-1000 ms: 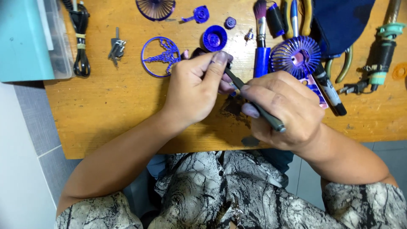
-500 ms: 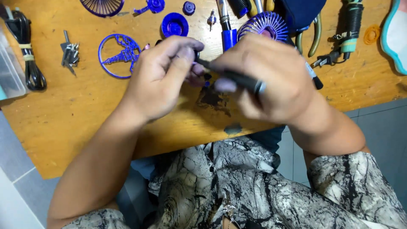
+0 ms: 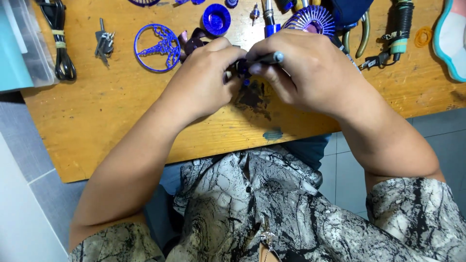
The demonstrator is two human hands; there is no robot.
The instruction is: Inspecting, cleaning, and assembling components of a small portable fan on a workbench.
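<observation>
Both hands meet over the middle of a wooden table [image 3: 97,121]. My left hand [image 3: 204,77] pinches a small blue plastic part [image 3: 242,68] between thumb and fingers. My right hand [image 3: 306,68] grips a thin dark hand tool [image 3: 264,59] whose tip points left at that part. The part is mostly hidden by my fingers. A dark stain [image 3: 255,99] marks the wood just below the hands.
A round blue tree-pattern disc [image 3: 158,47] lies left of the hands, a blue cup-shaped piece [image 3: 216,19] and a ribbed blue disc [image 3: 310,20] behind them. Metal bits [image 3: 104,42], a black cable [image 3: 60,43], pliers [image 3: 361,39] and a teal case [image 3: 17,48] line the edges.
The view has slid so the table sits higher and further left. My right hand has turned the tool more level, its end now showing above my fingers. Both hands stay together.
</observation>
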